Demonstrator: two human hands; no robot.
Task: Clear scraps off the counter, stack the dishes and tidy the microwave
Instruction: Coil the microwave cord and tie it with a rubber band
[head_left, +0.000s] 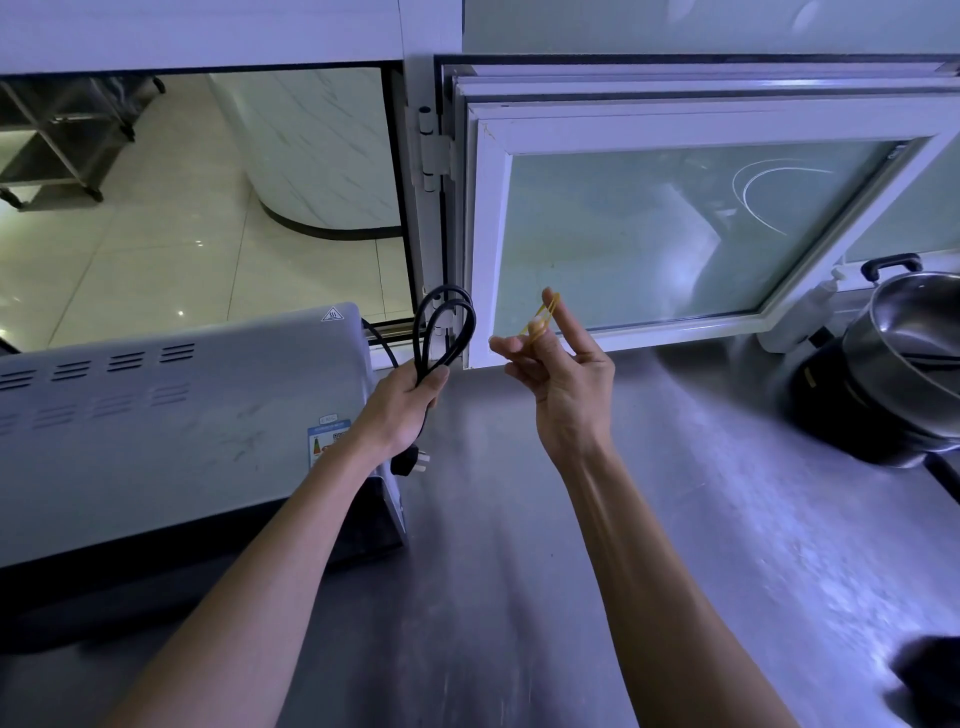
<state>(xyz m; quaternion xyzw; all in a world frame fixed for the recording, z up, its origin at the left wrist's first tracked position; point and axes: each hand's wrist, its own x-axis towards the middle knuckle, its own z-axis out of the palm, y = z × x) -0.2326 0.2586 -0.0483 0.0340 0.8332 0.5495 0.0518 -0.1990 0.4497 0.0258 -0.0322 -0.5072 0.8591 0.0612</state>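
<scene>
Left grip (402, 410) bunching looped cord (444, 332), possibly rubber band (543, 317)

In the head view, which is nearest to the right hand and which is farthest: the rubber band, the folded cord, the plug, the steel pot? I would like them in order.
From the right hand:
1. Rubber band: stretched on its fingers, touching.
2. Cord: just to its left, held in the left hand.
3. Plug: lower left, hanging below the left hand.
4. Pot: far right, on the counter.
</scene>
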